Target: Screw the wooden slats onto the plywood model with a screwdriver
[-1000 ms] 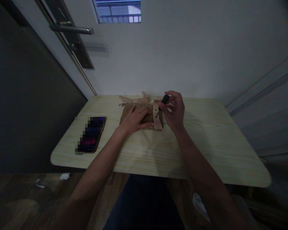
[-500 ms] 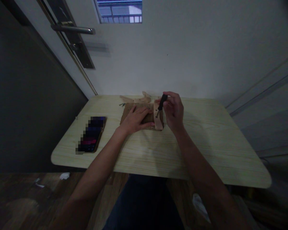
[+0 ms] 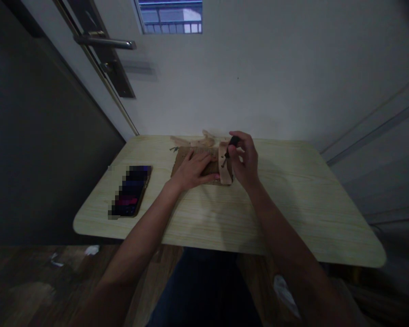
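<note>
A brown wooden board [image 3: 181, 159] lies at the far side of the table [image 3: 224, 213]. Across its right end lies a pale wooden strip [image 3: 223, 172]. My left hand [image 3: 194, 169] rests flat on the board, fingers spread, pressing it down. My right hand [image 3: 244, 161] is closed round the black handle of a small screwdriver [image 3: 232, 143], held nearly upright, its tip down on the pale strip. More pale wooden pieces [image 3: 194, 141] lie just behind the board, with a few small dark screws [image 3: 173, 148] to their left.
A phone [image 3: 131, 196] lies on the table's left part. A white wall stands right behind the table. A door with a metal lever handle [image 3: 104, 43] is at the upper left. Scraps lie on the wooden floor [image 3: 37, 281] below.
My right hand has turned a little round the screwdriver handle, which has tilted slightly. My left hand stays on the board.
</note>
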Available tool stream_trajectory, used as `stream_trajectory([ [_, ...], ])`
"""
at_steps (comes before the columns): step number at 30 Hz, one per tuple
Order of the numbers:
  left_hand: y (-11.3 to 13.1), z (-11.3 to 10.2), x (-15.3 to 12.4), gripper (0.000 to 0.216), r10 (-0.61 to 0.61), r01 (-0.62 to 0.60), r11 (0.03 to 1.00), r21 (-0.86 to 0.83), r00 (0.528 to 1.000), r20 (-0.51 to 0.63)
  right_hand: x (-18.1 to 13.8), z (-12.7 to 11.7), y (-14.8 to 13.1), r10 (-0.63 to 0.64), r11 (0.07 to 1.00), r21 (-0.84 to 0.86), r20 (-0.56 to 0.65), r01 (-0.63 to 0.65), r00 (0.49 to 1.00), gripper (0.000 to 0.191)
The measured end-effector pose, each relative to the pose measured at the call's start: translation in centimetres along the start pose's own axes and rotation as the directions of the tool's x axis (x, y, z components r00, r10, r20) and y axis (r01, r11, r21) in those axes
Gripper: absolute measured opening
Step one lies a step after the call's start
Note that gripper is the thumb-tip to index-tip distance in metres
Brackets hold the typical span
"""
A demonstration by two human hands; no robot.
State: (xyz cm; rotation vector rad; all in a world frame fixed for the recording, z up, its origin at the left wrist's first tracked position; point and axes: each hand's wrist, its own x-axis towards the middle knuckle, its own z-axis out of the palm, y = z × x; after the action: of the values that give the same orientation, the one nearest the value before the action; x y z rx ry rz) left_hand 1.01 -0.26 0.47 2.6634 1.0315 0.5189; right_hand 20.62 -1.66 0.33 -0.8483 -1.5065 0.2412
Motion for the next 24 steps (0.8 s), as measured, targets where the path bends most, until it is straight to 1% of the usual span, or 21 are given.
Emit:
stream_trajectory([
  [4,-0.06,0.01,0.03,0.058,0.001,-0.001,1.000,-0.007,1.000,0.001,0.01,-0.22,-0.28,0.003,0.995,0.096,0.061,-0.009,0.998,0.038],
  [6,-0.13,0.08,0.04,0.058,0.008,-0.008,1.000,-0.002,1.000,-0.008,-0.01,-0.21,-0.30,0.007,0.993,0.114,0.061,-0.014,0.998,0.037],
  [10,-0.20,0.17,0.02,0.057,0.005,-0.005,1.000,0.004,1.000,-0.009,-0.05,0.00,-0.21,0.029,0.999,0.029,-0.013,-0.028,1.000,0.037],
  [13,-0.15,0.14,-0.01,0.056,-0.005,0.005,1.000,0.002,1.000,-0.003,-0.02,0.17,-0.06,0.036,0.999,-0.017,-0.060,-0.037,0.998,0.047],
  [15,-0.12,0.11,-0.01,0.057,-0.005,0.005,1.000,0.003,1.000,-0.001,0.01,0.22,0.04,0.037,0.999,-0.025,-0.064,-0.039,0.997,0.053],
  [17,-0.11,0.10,-0.01,0.058,-0.004,0.004,1.000,0.011,1.000,-0.001,0.02,0.19,0.09,0.024,0.999,-0.034,-0.047,-0.025,0.999,0.051],
  [21,-0.10,0.12,0.00,0.057,-0.011,0.011,1.000,0.017,1.000,0.000,0.02,-0.09,-0.12,0.003,0.998,-0.058,-0.003,-0.003,1.000,0.040],
  [24,-0.10,0.14,-0.01,0.055,-0.010,0.010,1.000,0.010,1.000,-0.002,0.01,-0.31,-0.42,0.014,1.000,-0.020,0.035,-0.013,0.999,0.040],
])
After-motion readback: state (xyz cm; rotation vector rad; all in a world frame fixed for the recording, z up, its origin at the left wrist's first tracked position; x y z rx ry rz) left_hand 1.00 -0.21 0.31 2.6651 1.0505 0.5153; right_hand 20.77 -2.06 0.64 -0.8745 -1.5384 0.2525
